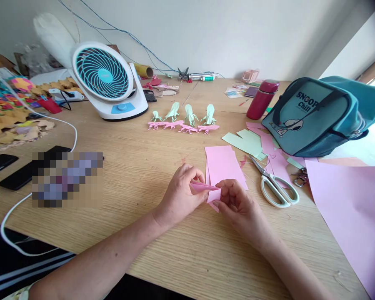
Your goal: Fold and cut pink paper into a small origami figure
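Between my two hands is a small piece of folded pink paper, held above the table's front part. My left hand pinches its left side, thumb below and fingers behind. On the other side, my right hand grips the right end between thumb and fingertips. Part of the paper is hidden by the fingers. Just beyond lie flat pink paper sheets. White-handled scissors rest to the right of my right hand, blades pointing away. Further back stand several folded green paper figures and pink paper figures in rows.
A white fan stands at the back left. On the right are a red flask, a teal bag, green paper scraps and a large pink sheet. A white cable runs along the left.
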A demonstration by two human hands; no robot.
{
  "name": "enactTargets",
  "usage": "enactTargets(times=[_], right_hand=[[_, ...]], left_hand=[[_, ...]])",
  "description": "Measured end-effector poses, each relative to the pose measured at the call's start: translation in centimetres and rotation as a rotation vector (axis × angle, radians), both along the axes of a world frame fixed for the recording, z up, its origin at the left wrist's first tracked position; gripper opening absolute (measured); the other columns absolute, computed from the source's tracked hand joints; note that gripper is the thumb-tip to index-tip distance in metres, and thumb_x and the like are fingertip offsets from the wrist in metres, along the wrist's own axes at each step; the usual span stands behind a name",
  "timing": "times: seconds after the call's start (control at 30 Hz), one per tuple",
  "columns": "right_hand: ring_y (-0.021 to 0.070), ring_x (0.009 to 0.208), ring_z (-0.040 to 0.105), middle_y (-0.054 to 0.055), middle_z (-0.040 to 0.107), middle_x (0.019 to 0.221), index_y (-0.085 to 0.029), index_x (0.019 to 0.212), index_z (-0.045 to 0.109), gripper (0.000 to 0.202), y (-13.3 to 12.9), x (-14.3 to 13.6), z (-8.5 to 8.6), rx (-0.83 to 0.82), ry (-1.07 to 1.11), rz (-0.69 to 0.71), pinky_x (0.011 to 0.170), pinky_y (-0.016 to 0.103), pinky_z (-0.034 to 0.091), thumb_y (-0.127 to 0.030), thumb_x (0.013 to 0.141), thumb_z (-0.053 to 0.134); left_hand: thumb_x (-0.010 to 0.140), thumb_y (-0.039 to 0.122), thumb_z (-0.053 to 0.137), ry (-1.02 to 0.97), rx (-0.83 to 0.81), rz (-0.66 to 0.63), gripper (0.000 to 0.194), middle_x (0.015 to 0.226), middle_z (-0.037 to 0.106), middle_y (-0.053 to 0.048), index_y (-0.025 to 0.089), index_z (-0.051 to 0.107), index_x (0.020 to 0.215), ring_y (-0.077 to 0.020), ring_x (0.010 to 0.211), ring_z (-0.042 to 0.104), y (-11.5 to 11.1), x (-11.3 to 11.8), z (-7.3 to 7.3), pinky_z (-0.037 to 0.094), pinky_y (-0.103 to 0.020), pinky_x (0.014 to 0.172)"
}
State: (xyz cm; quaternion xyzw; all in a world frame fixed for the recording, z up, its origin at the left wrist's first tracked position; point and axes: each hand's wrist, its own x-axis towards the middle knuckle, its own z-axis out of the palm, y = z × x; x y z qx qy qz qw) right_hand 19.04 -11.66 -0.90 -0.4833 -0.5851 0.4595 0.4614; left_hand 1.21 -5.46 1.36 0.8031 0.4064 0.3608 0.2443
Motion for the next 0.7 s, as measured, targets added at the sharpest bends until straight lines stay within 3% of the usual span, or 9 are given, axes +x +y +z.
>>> enactTargets(times=[0.17, 0.27, 0.47, 0.7], right_hand=[[0.0144, 0.072, 0.057, -0.001, 0.058, 0.086, -0.028, 0.114, 0.047, 0.028, -0.03, -0.16, -0.2, 0.002, 0.024, 0.018, 0.062, 0.026, 0.047, -0.026, 0.089, 0.059], [0.0139, 0.07, 0.057, -0.002, 0.058, 0.083, -0.028, 0.118, 0.044, 0.03, -0.09, -0.17, -0.11, 0.021, 0.021, 0.034, 0.063, 0.026, 0.047, -0.026, 0.091, 0.058], [0.0141, 0.073, 0.06, 0.0, 0.061, 0.089, -0.028, 0.12, 0.046, 0.027, -0.54, 0.13, 0.54, 0.053, -0.076, 0.073, 0.066, 0.028, 0.049, -0.023, 0.095, 0.054], [0.0145, 0.074, 0.064, 0.001, 0.064, 0.089, -0.026, 0.11, 0.05, 0.014, -0.61, 0.5, 0.73, 0.048, -0.155, 0.126, 0.067, 0.028, 0.05, -0.021, 0.097, 0.05]], left_hand=[[0.072, 0.032, 0.082, 0.004, 0.122, 0.009, 0.034, 0.088, 0.051, 0.0, 0.021, 0.053, 0.084, -0.0179, 0.09, 0.052, -0.18, 0.12, 0.05, 0.038, -0.043, 0.106], [0.073, 0.03, 0.081, 0.02, 0.148, 0.0, 0.03, 0.091, 0.052, -0.002, 0.02, 0.054, 0.085, -0.018, 0.091, 0.053, -0.3, 0.12, 0.26, 0.034, -0.045, 0.111], [0.077, 0.028, 0.077, 0.036, 0.144, -0.039, 0.015, 0.093, 0.056, -0.004, 0.021, 0.065, 0.08, -0.02, 0.097, 0.055, -0.33, 0.03, 0.35, 0.037, -0.044, 0.108], [0.074, 0.022, 0.078, -0.035, -0.096, -0.069, 0.012, 0.1, 0.059, -0.005, 0.019, 0.068, 0.069, -0.0213, 0.105, 0.056, -0.14, 0.12, 0.69, 0.046, -0.04, 0.098]])
